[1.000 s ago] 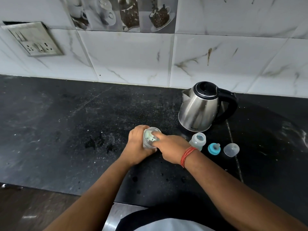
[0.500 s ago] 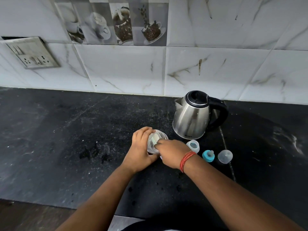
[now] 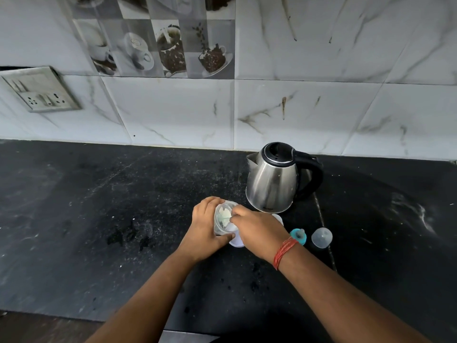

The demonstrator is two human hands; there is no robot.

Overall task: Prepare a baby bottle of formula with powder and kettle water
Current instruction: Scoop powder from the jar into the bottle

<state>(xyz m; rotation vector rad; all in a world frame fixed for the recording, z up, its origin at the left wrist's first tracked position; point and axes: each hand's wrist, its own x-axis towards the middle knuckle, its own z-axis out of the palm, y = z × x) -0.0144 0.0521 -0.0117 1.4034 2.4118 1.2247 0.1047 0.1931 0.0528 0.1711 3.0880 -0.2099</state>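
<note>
**A:** What is the person holding on the black stone counter (image 3: 103,219)?

**B:** The left hand (image 3: 204,229) wraps a clear plastic powder container (image 3: 222,219), fingers behind it and thumb curled across its near side. The container stands tilted, its long axis leaning so the open mouth points up and slightly toward the camera. Pale powder shows inside.

**A:** And the other hand?

**B:** The right hand (image 3: 257,231), a red thread band (image 3: 284,251) on its wrist, reaches into the mouth with fingertips pinched together. Whatever they pinch is too small to make out. A white lid-like piece (image 3: 236,241) lies just beneath the two hands, mostly hidden.

**A:** Where are the bottle parts?

**B:** To the right of the hands. The baby bottle (image 3: 278,217) is almost wholly covered by the right hand; only a pale edge shows near the kettle's base. Just beside the wrist lies the teal nipple ring (image 3: 299,235), and next to that the clear dome cap (image 3: 321,237), dome up.

**A:** The kettle?

**B:** A stainless steel electric kettle (image 3: 274,184) stands upright behind the hands, black lid closed, spout pointing left, handle to the right.

**A:** The room?

**B:** The counter is dusted with pale specks. White marbled wall tiles (image 3: 309,107) back it, with a panel of coffee-cup tiles (image 3: 160,45) above and a switch-and-socket plate (image 3: 39,92) at the left.
</note>
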